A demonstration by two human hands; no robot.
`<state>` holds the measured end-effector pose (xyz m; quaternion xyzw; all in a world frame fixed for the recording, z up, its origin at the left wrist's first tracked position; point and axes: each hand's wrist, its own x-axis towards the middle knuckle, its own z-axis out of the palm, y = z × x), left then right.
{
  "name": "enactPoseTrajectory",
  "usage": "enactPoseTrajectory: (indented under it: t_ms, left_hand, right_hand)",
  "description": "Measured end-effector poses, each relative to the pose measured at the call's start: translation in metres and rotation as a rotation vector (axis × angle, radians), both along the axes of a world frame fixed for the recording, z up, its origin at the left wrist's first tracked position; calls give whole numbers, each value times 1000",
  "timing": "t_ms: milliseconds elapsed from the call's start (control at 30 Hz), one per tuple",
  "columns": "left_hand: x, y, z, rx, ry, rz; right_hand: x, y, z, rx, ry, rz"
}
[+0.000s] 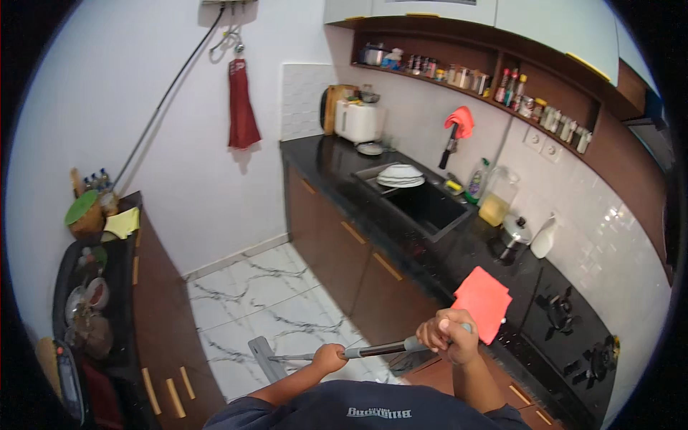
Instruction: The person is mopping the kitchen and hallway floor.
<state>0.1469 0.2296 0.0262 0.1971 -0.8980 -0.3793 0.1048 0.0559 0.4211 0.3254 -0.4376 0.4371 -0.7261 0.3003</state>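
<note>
A flat floor mop with a grey and dark pole [380, 349] slants across in front of me. My left hand [330, 359] is closed around the lower part of the pole. Higher up, my right hand [450, 334] grips the grey handle near its top end. The grey mop head [267, 359] lies on the white marble-patterned tile floor [252, 301], left of my left hand. Just beyond my right hand, a coral-red cloth [484, 303] is spread on the black countertop [424, 263].
Brown base cabinets [322, 226] with gold handles line the floor's right side; a lower brown cabinet [161, 317] borders the left. A black sink [430, 207] holds white dishes [400, 176]. A gas hob [570, 338] is at right. A dark red apron [243, 107] hangs on the wall.
</note>
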Motion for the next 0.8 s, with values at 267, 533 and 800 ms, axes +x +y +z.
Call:
enactPoseTrajectory:
  t_ms: [267,533,800]
  left_hand:
    - [-160,77,23,62,94,-215]
    - [-229,101,32,60,176,-302]
    - [-220,84,33,130,35,-337]
  right_hand:
    - [-64,63,32,31,183,-199]
    - [-133,79,26,-14,198,-384]
    - [-177,77,27,-32,43,-386]
